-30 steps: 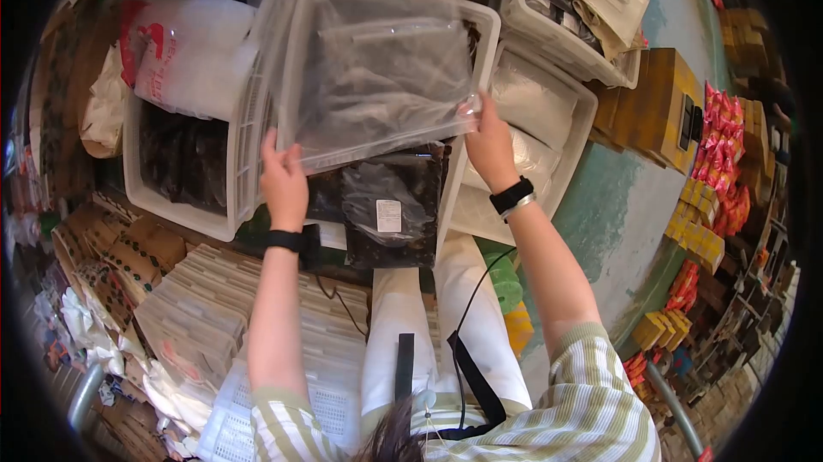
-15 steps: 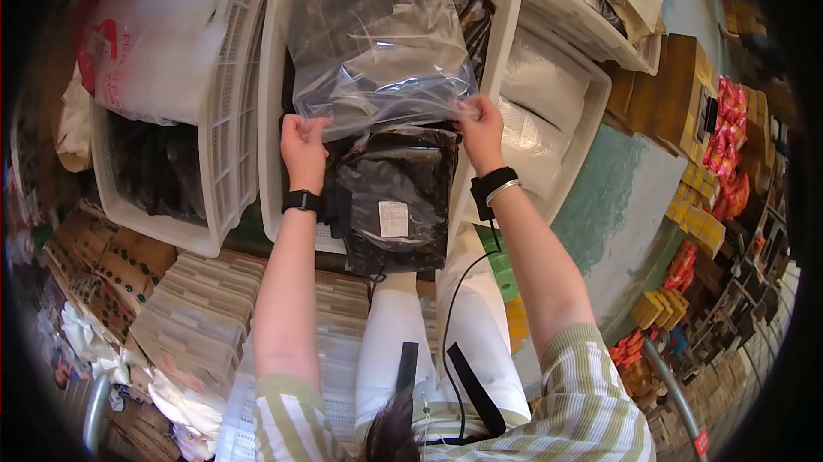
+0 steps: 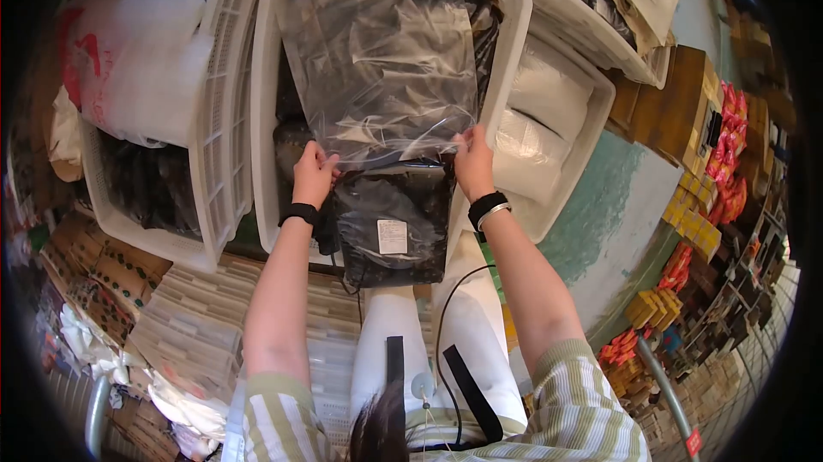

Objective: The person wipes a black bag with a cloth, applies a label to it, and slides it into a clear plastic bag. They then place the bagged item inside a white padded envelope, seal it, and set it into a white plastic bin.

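A large clear plastic bag [image 3: 390,59] lies spread over dark packed items in a white crate [image 3: 267,102]. My left hand [image 3: 315,175] pinches the bag's near left corner. At the near right corner, the fingers of my right hand [image 3: 473,162] are closed on the same bag. Between my wrists, just below the bag's near edge, sits a dark plastic-wrapped package [image 3: 393,226] with a white printed label [image 3: 393,237]. Its far end lies close to the bag's edge, and its near end reaches over my knees.
On the left, crates [image 3: 204,196] hold a white bag with red print [image 3: 141,59] and dark packages. A crate on the right holds white packages [image 3: 527,153]. Stacked clear trays [image 3: 189,316] stand at lower left. Brown boxes [image 3: 673,111] are farther right.
Both hands have moved down in the view, toward my body, pulling the clear bag's near edge along. The bag now lies flatter and longer over the crate.
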Motion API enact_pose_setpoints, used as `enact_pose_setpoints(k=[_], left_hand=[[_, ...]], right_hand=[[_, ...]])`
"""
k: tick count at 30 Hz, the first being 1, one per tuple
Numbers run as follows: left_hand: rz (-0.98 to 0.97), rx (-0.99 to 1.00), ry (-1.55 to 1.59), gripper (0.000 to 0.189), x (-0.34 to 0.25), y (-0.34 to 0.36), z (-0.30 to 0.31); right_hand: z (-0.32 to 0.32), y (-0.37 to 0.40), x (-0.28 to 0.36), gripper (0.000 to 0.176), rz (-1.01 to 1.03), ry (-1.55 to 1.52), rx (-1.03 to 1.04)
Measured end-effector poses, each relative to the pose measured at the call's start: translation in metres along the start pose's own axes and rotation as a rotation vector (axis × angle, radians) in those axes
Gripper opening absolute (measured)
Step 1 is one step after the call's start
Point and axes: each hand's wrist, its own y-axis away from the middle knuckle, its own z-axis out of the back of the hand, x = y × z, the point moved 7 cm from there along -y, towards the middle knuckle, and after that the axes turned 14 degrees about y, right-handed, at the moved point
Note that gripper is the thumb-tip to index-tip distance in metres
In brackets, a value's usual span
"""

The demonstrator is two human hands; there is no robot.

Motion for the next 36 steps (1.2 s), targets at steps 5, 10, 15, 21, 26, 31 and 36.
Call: enact_pose_setpoints(k=[5,10,15,21,26,31,36], left_hand=[[0.016,-0.011,0.121,0.017,0.016,0.0,0.0],[0.125,0.046,0.438,0.014,0.025,0.009,-0.004],[0.145,0.069,0.375,0.016,0.023,0.01,-0.001],[0.095,0.123,0.563,0.023,0.031,0.023,-0.002],[-0.079,0.057,0.46,0.032,0.011,0.035,-0.005],[-0.083,0.003,0.458,0.028,0.04,0.028,0.007],[-0.001,0.048,0.672,0.024,0.051,0.038,0.006]], right_hand=[[-0.006,-0.001,-0.009,0.013,-0.059,-0.084,0.005],[-0.005,0.003,-0.012,0.012,-0.199,-0.209,0.07],[0.01,0.019,0.007,0.012,-0.162,-0.311,0.088],[0.003,0.036,-0.01,0.016,-0.262,-0.634,0.107],[0.008,0.043,-0.007,0.025,-0.223,-0.511,0.109],[-0.006,0.045,-0.023,0.022,-0.372,-0.677,0.09],[-0.017,0.049,-0.025,0.021,-0.389,-0.683,0.167]])
